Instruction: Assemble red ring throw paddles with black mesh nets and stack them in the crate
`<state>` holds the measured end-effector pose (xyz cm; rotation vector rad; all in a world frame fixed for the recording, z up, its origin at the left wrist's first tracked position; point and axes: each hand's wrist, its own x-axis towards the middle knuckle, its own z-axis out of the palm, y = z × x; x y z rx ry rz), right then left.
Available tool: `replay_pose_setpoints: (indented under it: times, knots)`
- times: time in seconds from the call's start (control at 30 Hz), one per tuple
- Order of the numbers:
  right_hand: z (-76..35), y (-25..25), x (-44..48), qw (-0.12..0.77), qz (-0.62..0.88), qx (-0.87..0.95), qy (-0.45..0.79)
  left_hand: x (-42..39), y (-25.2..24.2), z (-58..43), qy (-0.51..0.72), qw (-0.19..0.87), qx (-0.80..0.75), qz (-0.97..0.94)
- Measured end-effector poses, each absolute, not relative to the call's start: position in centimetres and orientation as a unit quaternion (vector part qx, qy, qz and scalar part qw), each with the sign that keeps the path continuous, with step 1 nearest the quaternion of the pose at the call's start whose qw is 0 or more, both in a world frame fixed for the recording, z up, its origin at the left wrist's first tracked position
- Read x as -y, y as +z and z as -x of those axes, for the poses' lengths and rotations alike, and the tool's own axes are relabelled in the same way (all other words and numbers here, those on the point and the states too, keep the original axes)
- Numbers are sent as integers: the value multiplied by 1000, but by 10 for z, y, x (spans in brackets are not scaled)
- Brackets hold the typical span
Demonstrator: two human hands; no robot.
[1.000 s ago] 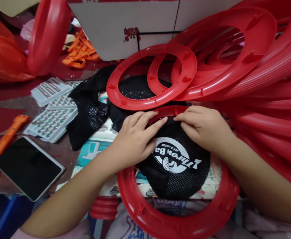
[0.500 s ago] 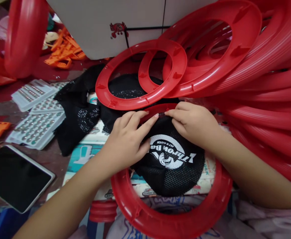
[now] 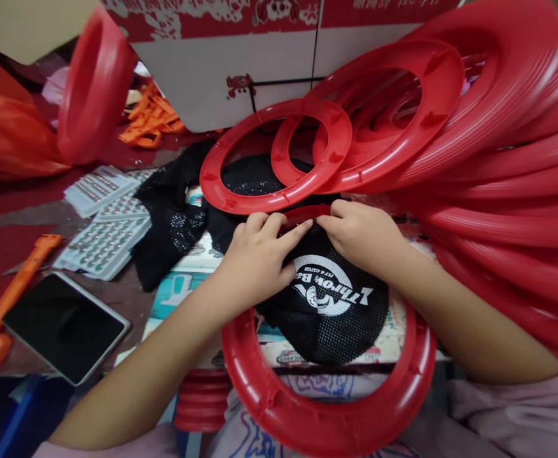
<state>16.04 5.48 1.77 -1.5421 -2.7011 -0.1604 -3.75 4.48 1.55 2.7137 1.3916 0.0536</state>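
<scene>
A red plastic ring (image 3: 329,423) lies near my body, its lower part over my lap. Across its inside and far rim is a black mesh cloth (image 3: 350,327) with a white printed logo. My left hand (image 3: 264,254) rests on the cloth's far left edge, index finger stretched to the rim. Beside that fingertip, my right hand (image 3: 359,235) pinches the cloth's edge against the far rim. The fingertips of the two hands nearly touch.
Two loose red rings (image 3: 219,194) lie beyond my hands, with a large stack of red rings (image 3: 512,210) at right. Left are black cloths (image 3: 167,235), trays of small metal parts (image 3: 104,245), a tablet (image 3: 66,324) and an orange plastic piece (image 3: 18,286). A white box (image 3: 193,76) stands behind.
The view has shifted, showing more of the box and the left side. My right fingers have drawn in closer on the cloth's edge. The cloth and ring stay in nearly the same place.
</scene>
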Motion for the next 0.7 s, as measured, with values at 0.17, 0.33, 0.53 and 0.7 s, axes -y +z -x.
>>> replay_pose_setpoints:
  times: [0.17,0.33,0.53,0.7]
  knots:
    - [-160,23,-55,0,500,866,-23,-43,27,26,-18,26,-499,-866]
    - [-161,31,-55,-17,481,876,11,-36,30,24,-54,1,-504,-862]
    - [-160,34,-46,-23,427,904,18,-14,24,33,-62,-21,-510,-858]
    - [-164,28,-34,-13,417,908,37,0,22,35,-66,10,-516,-854]
